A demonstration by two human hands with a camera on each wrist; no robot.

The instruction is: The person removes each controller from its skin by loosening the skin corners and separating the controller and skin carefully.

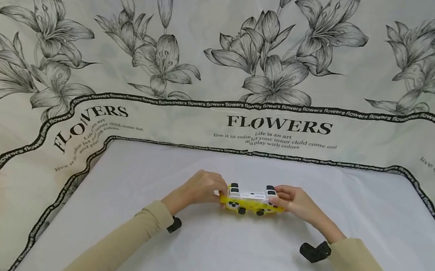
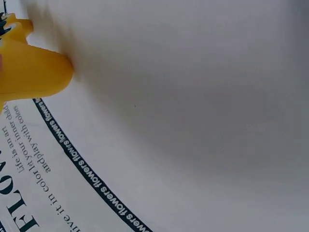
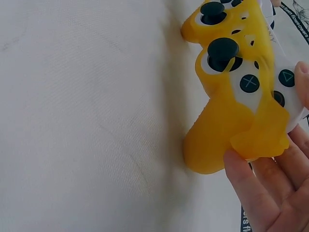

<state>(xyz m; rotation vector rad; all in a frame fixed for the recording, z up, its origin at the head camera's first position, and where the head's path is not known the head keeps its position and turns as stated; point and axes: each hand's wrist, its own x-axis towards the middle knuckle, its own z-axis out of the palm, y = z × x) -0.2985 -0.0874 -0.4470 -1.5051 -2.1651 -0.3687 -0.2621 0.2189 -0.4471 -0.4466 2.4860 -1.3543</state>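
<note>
A white game controller [image 1: 252, 195] is held just over the white table, its shoulder buttons facing away. Around its lower part sits a yellow silicone cover [image 3: 207, 130], stretched unevenly so that the white top stays bare. The left hand [image 1: 204, 187] grips the controller's left end. At the right end, the right hand [image 1: 294, 202] holds the controller, and in the right wrist view its fingers [image 3: 251, 191] touch the cover's folded edge near the face buttons. Only a yellow grip [image 2: 41, 72] shows in the left wrist view, where the left hand is mostly out of frame.
White cloth [image 1: 222, 261] covers the table. Behind and at the sides hangs a curtain [image 1: 184, 125] with a flower print and lettering. Black wrist devices [image 1: 314, 251] sit by both sleeves.
</note>
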